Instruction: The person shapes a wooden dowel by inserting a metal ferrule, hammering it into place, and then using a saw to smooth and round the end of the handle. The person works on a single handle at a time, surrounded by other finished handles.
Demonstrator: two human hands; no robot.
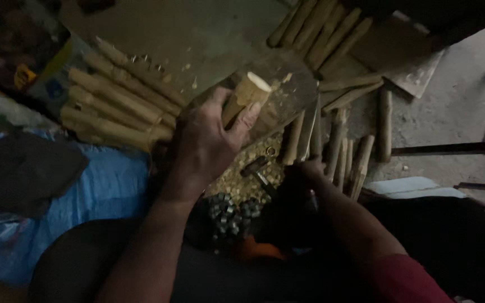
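**Left hand on the peg, right hand low by the hammer**

Your left hand (206, 140) is closed round a short wooden peg (245, 95), fingers wrapped about its lower part, its pale cut end pointing up and away from you. The peg lies against a broad flat blade (290, 92) that slants just behind it. Your right hand (304, 171) sits low in shadow near a small hammer (256, 168); you cannot tell whether it grips anything.

Below the hands a pile of small dark metal rings (231, 216) lies beside a bed of pale wood chips (242, 179). Stacked wooden sticks (113, 104) lie left, more sticks (321, 33) at the top and short pegs (343, 157) right. A blue sheet (102, 188) covers the left side; bare grey floor (461, 106) opens right.
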